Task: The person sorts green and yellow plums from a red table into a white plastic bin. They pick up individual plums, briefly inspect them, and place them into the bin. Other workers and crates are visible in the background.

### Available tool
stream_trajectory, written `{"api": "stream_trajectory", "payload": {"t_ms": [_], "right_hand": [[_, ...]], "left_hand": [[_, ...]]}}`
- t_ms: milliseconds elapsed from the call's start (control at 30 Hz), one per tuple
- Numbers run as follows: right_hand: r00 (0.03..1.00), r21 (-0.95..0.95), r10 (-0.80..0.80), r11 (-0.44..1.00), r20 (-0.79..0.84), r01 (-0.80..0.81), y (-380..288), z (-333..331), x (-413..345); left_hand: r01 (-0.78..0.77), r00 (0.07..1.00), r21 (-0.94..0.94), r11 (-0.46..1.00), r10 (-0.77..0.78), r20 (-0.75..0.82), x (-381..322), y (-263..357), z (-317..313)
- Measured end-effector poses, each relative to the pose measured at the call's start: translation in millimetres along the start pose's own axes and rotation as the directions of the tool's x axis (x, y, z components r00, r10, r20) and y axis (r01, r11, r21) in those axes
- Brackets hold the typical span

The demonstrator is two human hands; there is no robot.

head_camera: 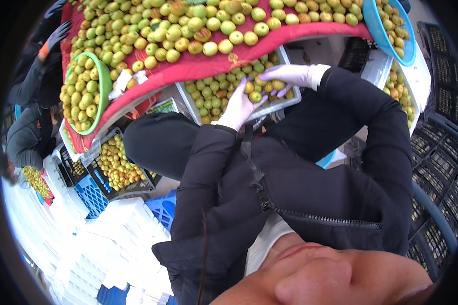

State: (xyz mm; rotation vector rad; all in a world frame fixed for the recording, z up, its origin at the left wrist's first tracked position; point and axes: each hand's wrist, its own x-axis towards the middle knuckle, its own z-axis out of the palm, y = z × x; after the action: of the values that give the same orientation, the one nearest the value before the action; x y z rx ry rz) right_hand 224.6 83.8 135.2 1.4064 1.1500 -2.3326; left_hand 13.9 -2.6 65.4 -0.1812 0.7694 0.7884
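Note:
Both hands wear pale gloves with purple fingertips, over a crate of green and reddish-brown jujubes (213, 91) below the red cloth's edge. My left hand (238, 105) comes from the lower left, its fingers and thumb around a few jujubes (255, 96). Opposite it, my right hand (292, 78) reaches in from the right with curled fingers around more jujubes (278, 84). The hands face each other, the fruit gathered between them. Parts of the fingers are hidden by the fruit.
Many jujubes lie on the red cloth (213, 63) above the crate. A green basket (105, 82) stands left, a blue basket (410, 47) right. Black crates (439, 160) line the right side; white foam boxes (110, 236) lie lower left. A co-worker (34, 87) is at far left.

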Motion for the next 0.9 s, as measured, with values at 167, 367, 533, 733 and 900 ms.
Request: {"api": "stream_trajectory", "payload": {"t_ms": [167, 367, 533, 733, 900], "right_hand": [[0.953, -0.670, -0.233, 0.741, -0.191, 0.047, -15, -8, 13], [0.821, -0.851, -0.570, 0.416, 0.031, 0.321, -55, 26, -45], [0.523, -0.767, -0.844, 0.254, 0.122, 0.589, -65, 50, -41], [0.574, -0.799, -0.807, 0.255, 0.134, 0.544, -62, 26, -27], [0.597, -0.756, -0.786, 0.292, 0.160, 0.586, -58, 20, -26]], "left_hand": [[-0.030, 0.974, 0.634, 0.773, 0.166, -0.156, -12, 10, 5], [-0.626, 0.734, 0.756, 0.189, 0.469, 0.491, -72, 94, 87], [-0.468, 0.402, 0.788, -0.399, 0.699, 0.592, -22, 283, 170], [0.484, 0.308, 0.376, -0.790, 0.556, 0.772, 66, 418, 202], [0.601, 0.373, 0.245, -0.761, 0.538, 0.756, 103, 435, 209]]}}
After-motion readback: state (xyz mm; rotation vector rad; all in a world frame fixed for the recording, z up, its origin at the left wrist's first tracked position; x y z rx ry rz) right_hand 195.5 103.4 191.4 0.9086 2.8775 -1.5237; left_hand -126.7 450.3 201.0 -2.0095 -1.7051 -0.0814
